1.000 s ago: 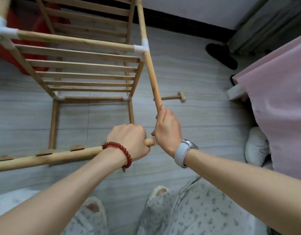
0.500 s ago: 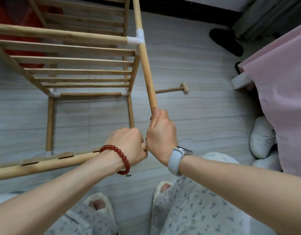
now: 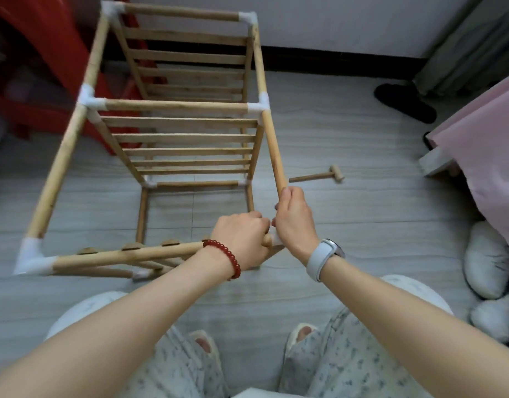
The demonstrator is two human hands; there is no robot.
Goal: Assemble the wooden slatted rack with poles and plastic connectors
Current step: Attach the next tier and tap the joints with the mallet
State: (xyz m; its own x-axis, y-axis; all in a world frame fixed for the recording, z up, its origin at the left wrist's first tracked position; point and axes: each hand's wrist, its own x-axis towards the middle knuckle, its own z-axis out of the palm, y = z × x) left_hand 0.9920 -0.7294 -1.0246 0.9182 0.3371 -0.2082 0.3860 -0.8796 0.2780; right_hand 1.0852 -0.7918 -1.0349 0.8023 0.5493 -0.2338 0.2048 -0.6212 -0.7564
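Rack (image 3: 184, 139) stands before me | my left hand (image 3: 242, 239) grips front rail (image 3: 127, 255) | my right hand (image 3: 295, 222) grips upright pole (image 3: 272, 147) | rail end touching right hand

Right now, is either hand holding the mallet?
No, the mallet lies on the floor; both hands grip rack poles.

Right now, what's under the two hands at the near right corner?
The left hand grips the near pole; the right hand grips the slanted pole. A white sliver shows between them, perhaps a connector. The joint itself is covered.
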